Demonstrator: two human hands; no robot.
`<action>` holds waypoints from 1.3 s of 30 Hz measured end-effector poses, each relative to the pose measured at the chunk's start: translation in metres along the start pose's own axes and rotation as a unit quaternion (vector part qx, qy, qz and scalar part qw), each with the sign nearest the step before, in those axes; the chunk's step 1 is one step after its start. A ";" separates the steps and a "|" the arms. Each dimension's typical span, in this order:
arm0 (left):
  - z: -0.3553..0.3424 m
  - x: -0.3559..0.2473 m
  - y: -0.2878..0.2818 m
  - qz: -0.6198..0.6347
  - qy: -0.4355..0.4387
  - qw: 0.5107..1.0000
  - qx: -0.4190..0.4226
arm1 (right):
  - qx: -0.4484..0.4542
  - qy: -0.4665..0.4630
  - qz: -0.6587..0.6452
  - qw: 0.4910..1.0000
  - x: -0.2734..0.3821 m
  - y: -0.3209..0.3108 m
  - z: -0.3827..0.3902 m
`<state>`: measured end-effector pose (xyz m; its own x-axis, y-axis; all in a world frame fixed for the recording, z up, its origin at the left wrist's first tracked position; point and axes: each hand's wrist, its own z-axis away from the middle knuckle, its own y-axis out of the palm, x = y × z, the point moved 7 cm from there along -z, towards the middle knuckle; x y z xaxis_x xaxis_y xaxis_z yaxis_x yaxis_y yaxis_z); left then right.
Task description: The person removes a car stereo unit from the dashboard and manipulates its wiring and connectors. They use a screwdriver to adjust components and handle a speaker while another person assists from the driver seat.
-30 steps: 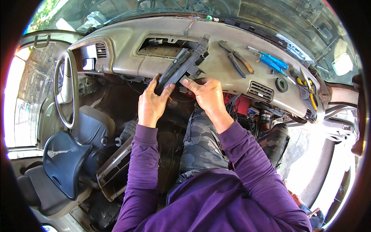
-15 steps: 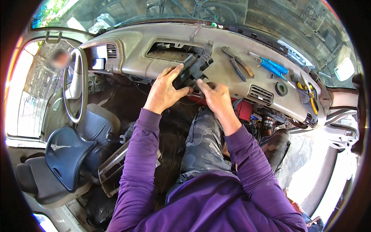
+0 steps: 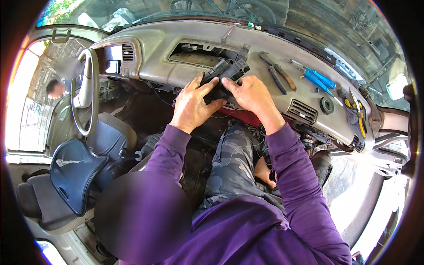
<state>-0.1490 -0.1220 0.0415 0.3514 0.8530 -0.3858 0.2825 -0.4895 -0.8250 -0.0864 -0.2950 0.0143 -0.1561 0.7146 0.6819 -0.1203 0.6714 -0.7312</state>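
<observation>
Both my hands hold a black plastic housing (image 3: 238, 69) over the near edge of the dashboard, tilted, with a narrow tab rising at its far end. My left hand (image 3: 193, 102) grips its left side, fingers over the top and thumb underneath near its lower end. From the right, my right hand (image 3: 254, 96) closes on it, the thumb pressed on its upper face close to my left fingertips. The other right fingers curl behind the part and are partly hidden. Beyond the housing lies a rectangular opening (image 3: 196, 58) in the dashboard.
On the dashboard (image 3: 154, 37) lie pliers (image 3: 278, 73), blue-handled screwdrivers (image 3: 318, 79), a roll of black tape (image 3: 326, 105) and yellow-handled tools (image 3: 358, 117). At left are a steering wheel (image 3: 95, 95) and seat (image 3: 48, 203). A person (image 3: 55, 89) shows outside the left window.
My right hand has shifted up and inward; its thumb now lies across the housing near my left fingers. The view has shifted slightly, and a person's head has appeared at the left window.
</observation>
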 end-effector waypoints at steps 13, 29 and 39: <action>-0.005 -0.002 0.004 0.000 -0.051 0.998 -0.026 | 0.061 0.013 0.019 0.998 -0.004 0.003 -0.016; -0.014 0.004 -0.007 -0.026 0.046 0.995 -0.084 | 0.058 -0.011 -0.004 0.998 -0.017 0.020 -0.041; 0.001 0.003 0.008 0.025 -0.112 0.992 -0.049 | 0.034 -0.030 0.015 0.999 -0.025 0.011 -0.044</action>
<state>-0.1464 -0.1234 0.0336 0.1630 0.8404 -0.5168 0.3590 -0.5384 -0.7624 -0.0410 -0.2967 -0.0099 -0.2180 0.7195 0.6594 -0.1813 0.6340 -0.7518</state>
